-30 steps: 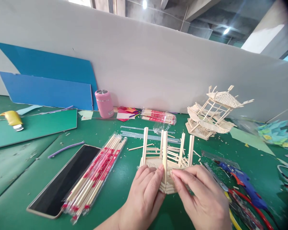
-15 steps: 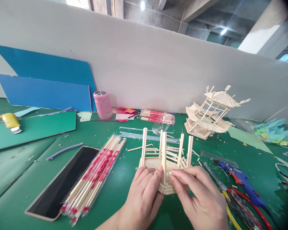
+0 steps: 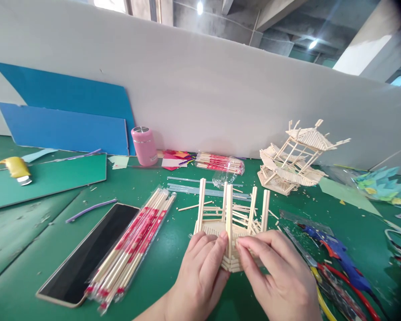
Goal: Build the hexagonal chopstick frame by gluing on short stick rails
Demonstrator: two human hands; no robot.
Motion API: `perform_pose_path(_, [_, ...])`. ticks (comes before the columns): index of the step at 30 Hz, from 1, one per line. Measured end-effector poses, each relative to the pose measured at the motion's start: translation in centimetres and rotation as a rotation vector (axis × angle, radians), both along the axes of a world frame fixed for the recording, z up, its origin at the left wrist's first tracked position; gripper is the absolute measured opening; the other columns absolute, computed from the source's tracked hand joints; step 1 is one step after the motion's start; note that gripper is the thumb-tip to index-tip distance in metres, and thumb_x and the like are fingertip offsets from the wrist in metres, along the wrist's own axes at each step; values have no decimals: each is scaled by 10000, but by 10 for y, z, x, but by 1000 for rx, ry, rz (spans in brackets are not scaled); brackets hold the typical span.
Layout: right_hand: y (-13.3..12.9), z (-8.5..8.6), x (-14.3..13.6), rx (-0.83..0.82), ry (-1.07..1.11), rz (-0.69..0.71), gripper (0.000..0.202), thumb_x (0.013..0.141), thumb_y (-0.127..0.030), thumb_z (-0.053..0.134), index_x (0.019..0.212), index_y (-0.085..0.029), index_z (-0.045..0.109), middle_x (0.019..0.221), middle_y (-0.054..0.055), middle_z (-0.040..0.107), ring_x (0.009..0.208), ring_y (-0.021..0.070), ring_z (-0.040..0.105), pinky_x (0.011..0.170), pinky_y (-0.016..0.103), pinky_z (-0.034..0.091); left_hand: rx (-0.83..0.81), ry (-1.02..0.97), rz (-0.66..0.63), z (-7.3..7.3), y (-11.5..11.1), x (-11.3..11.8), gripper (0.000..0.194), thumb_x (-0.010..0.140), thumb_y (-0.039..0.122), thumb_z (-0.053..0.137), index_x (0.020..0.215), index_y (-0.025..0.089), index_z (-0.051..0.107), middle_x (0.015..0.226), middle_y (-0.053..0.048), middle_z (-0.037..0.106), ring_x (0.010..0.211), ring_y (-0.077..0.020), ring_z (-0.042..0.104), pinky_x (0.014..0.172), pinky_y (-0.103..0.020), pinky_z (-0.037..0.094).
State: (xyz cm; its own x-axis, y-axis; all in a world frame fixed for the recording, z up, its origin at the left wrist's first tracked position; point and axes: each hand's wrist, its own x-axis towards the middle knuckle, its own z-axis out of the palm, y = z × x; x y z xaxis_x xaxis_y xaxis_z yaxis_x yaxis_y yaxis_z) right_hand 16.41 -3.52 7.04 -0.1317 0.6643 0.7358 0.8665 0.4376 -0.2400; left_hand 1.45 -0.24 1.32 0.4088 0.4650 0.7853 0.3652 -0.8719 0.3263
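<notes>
A small pavilion-like frame of wooden sticks (image 3: 230, 214), with several upright posts on a many-sided base, stands just in front of me. My left hand (image 3: 200, 269) is closed on its near left side, the thumb pressing against the front post. On the other side of that post, my right hand (image 3: 277, 272) pinches a short piece of wooden stick against the frame's near edge; the fingertips hide most of it. Behind the frame lie loose sticks (image 3: 194, 206) and pale translucent strips (image 3: 187, 189).
A finished-looking stick pavilion (image 3: 292, 160) leans at the back right. To the right lie a blue glue gun (image 3: 337, 247) and pliers with yellow and red handles (image 3: 347, 276). Bagged sticks (image 3: 133, 245) and a phone (image 3: 87, 254) are leftward; a pink flask (image 3: 145, 147) stands behind.
The right fingertips have shifted very slightly and now cover more of the short stick piece beside the front post. The left hand keeps its hold; the view has moved a little.
</notes>
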Motion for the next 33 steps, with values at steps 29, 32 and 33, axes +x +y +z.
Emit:
perform_pose_path(29, [-1, -5, 2, -45, 108, 57, 124, 764, -70, 580, 842, -140, 645, 711, 49, 589, 631, 132, 566, 530, 247, 491, 16, -15, 50, -3, 1, -1, 545, 822, 94, 462, 1345, 88, 309, 966, -138, 652, 914, -233, 595, 845, -388, 453])
perform_pose_path(32, [-1, -6, 1, -37, 107, 52, 119, 767, -74, 577, 838, -145, 641, 704, 46, 582, 624, 133, 556, 528, 250, 486, 21, -11, 41, -3, 1, -1, 546, 815, 85, 456, 1342, 78, 311, 965, -143, 650, 909, -237, 595, 834, -392, 459])
perform_pose_path(33, [-1, -6, 1, -35, 103, 49, 116, 768, -75, 575, 835, -145, 639, 702, 46, 580, 624, 134, 553, 529, 253, 484, 20, -12, 38, -4, 1, -1, 548, 813, 83, 454, 1342, 77, 309, 961, -144, 651, 906, -239, 595, 828, -396, 462])
